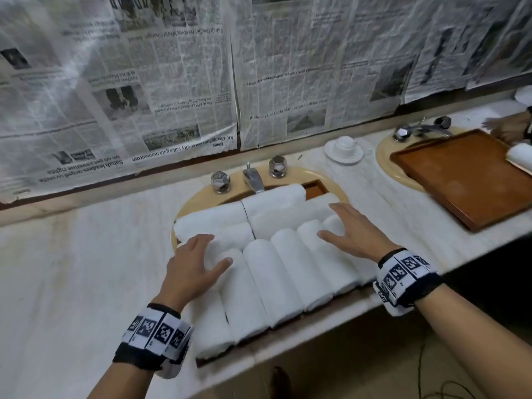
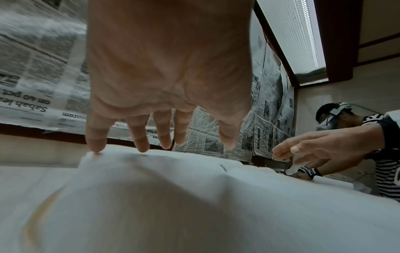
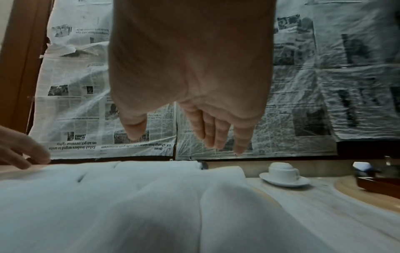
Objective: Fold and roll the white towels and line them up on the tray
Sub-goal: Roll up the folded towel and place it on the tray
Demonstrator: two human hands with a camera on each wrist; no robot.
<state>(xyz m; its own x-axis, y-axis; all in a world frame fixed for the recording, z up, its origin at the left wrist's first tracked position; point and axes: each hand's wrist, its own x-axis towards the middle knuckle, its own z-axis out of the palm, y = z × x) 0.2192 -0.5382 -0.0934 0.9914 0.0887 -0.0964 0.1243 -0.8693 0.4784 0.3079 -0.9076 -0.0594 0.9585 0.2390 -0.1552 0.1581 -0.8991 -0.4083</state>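
Several rolled white towels (image 1: 273,272) lie side by side on a brown tray (image 1: 315,190) set over the near sink, with more rolls in a row behind them. My left hand (image 1: 198,260) is spread flat over the leftmost rolls, and its fingertips (image 2: 95,150) touch the towel (image 2: 173,196). My right hand (image 1: 349,231) is open with straight fingers over the rightmost rolls; the right wrist view shows this hand (image 3: 194,77) just above the towels (image 3: 151,196), and whether it touches them I cannot tell. Neither hand holds anything.
A faucet (image 1: 253,177) with two knobs stands behind the tray. A cup on a saucer (image 1: 344,146) sits on the marble counter to the right. Further right, a second brown tray (image 1: 466,174) holds one rolled towel (image 1: 521,156), with another person's hand (image 1: 512,125) by it. Newspaper covers the wall.
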